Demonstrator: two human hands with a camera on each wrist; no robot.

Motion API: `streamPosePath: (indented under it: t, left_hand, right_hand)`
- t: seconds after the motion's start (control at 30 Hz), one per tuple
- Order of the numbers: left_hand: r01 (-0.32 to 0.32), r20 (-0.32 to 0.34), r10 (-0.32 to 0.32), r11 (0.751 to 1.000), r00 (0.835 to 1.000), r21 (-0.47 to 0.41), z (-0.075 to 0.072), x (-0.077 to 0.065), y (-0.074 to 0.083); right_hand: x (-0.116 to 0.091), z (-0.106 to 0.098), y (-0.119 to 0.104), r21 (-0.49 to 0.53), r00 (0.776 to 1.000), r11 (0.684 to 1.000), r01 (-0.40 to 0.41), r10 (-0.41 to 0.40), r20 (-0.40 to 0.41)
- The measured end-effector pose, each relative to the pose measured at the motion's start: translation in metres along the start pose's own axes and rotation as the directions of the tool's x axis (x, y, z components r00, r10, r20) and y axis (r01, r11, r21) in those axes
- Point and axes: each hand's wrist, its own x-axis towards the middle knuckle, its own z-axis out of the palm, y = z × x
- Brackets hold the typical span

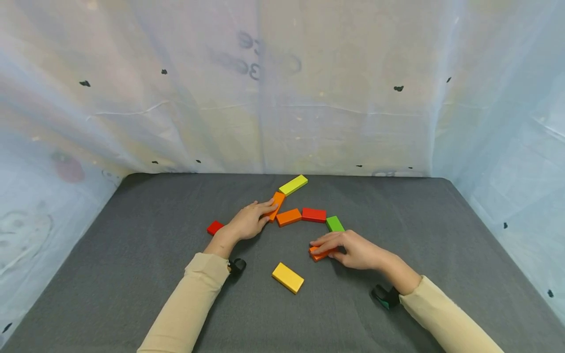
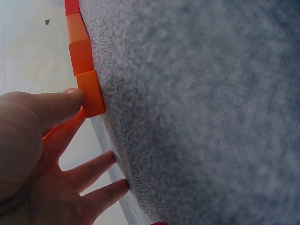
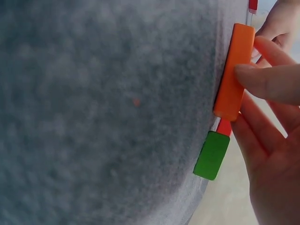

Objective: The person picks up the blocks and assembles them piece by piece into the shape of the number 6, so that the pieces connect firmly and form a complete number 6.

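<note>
My left hand (image 1: 249, 220) pinches a long orange block (image 1: 278, 201) by its near end, thumb on one side and index finger behind. A second orange block (image 1: 289, 217) lies right beside that one, followed by a red block (image 1: 314, 214) and a green block (image 1: 335, 224) in a bent row. A yellow-green block (image 1: 293, 185) touches the far end of the held block. Between thumb and fingers, my right hand (image 1: 355, 249) grips another orange block (image 3: 234, 72), just in front of the green one. That hand partly covers its block in the head view.
A yellow block (image 1: 288, 278) lies alone between the forearms. Another red block (image 1: 215, 227) sits left of my left wrist, partly hidden. Grey cloth (image 1: 145, 274) covers the table, and whitish sheeting (image 1: 335, 122) hangs at the back and both sides.
</note>
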Motion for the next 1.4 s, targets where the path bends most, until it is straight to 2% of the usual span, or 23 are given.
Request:
streamPosePath:
  t: [0.23,0.4,0.6,0.8,1.03,1.4]
  left_hand:
    - [0.0,0.0,0.0,1.0,1.0,-0.004,0.002,0.001,-0.001]
    - [0.008,-0.002,-0.008,1.0,1.0,0.0,0.002,0.001,-0.002]
    - [0.015,0.004,-0.015,1.0,1.0,-0.003,0.001,0.0,0.0]
    - [-0.009,-0.011,0.009,1.0,1.0,0.01,0.001,0.0,-0.002]
    - [-0.013,-0.014,0.013,1.0,1.0,0.005,0.001,0.0,-0.003]
    - [-0.008,-0.006,0.008,1.0,1.0,0.008,0.003,0.002,-0.005]
  right_hand:
    - [-0.002,-0.001,0.001,0.018,1.0,1.0,-0.017,0.017,-0.009]
    - [-0.009,-0.005,0.0,-0.006,0.993,0.999,-0.04,0.039,-0.113]
    - [-0.019,-0.006,0.003,-0.057,0.966,0.99,-0.127,0.11,-0.234]
    - [-0.025,-0.005,0.003,-0.092,0.93,0.972,-0.217,0.177,-0.323]
    - [-0.027,-0.004,0.001,-0.106,0.905,0.945,-0.31,0.259,-0.337]
    - [-0.026,-0.001,0.001,-0.117,0.895,0.93,-0.348,0.293,-0.336]
